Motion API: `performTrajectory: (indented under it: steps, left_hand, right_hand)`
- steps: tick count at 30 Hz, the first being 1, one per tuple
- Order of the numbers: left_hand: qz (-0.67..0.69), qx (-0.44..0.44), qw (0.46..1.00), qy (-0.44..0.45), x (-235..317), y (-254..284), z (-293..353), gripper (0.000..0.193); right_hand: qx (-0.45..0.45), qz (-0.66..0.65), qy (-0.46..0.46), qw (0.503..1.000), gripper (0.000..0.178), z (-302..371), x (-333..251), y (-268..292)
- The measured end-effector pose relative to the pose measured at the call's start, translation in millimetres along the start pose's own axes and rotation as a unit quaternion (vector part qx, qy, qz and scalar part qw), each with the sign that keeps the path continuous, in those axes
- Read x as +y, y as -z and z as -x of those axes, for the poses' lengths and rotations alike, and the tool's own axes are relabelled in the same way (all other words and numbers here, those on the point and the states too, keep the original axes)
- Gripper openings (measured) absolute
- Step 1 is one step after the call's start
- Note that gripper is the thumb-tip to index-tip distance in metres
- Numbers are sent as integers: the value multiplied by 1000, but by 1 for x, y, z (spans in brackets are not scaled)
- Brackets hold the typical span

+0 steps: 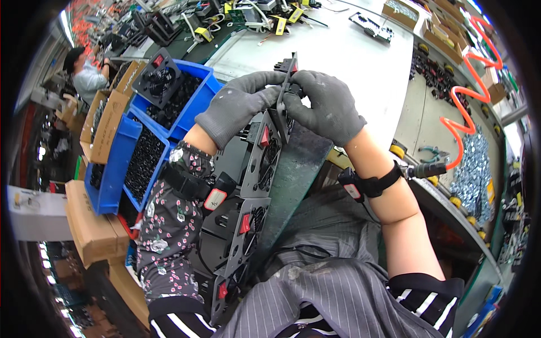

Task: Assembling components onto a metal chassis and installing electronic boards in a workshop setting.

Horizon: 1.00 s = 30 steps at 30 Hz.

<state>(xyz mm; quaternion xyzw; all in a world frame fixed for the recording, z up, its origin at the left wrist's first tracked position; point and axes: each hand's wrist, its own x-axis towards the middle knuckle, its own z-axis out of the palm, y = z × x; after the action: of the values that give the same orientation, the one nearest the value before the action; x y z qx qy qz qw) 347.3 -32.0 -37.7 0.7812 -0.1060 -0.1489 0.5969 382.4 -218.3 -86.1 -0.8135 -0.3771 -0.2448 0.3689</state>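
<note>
Between my two grey-gloved hands a black metal panel (283, 119) stands on edge, seen nearly edge-on, with a bit of red near its top. My left hand (236, 104) grips it from the left, fingers reaching behind it. My right hand (329, 107) is closed at its right face, thumb and fingers around a small black part (295, 89) there; its exact kind is partly hidden by the glove. Below my hands runs a row of similar panels (248, 186) with red switches (244, 223) and round fan grilles.
Blue bins (211, 84) of small black parts stand at the left, one with a fan panel (158, 79) on top. Cardboard boxes (93, 219) sit beside them. A coiled orange air hose (459, 124) hangs at the right, near pliers (433, 155). A co-worker (89, 76) is far left.
</note>
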Motion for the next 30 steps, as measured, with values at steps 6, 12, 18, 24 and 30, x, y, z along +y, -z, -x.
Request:
performTrajectory:
  steps: [6, 12, 18, 24, 30]
  left_hand:
    - [29, 16, 999, 19, 2, -2, 2, 36]
    - [-10, 34, 999, 13, 3, -3, 1, 35]
    - [13, 59, 998, 17, 0, -6, 5, 32]
    - [-337, 118, 934, -8, 20, 23, 22, 42]
    - [-363, 182, 908, 103, 3, 70, 100, 37]
  right_hand:
    - [3, -76, -72, 994, 22, -3, -5, -6]
    - [1, -230, -186, 955, 24, 2, -11, -8]
    - [-6, -314, -219, 924, 26, 6, -12, -17]
    - [-20, -314, -242, 918, 30, 15, -29, -2]
    - [5, -422, -336, 842, 32, 76, -7, -12]
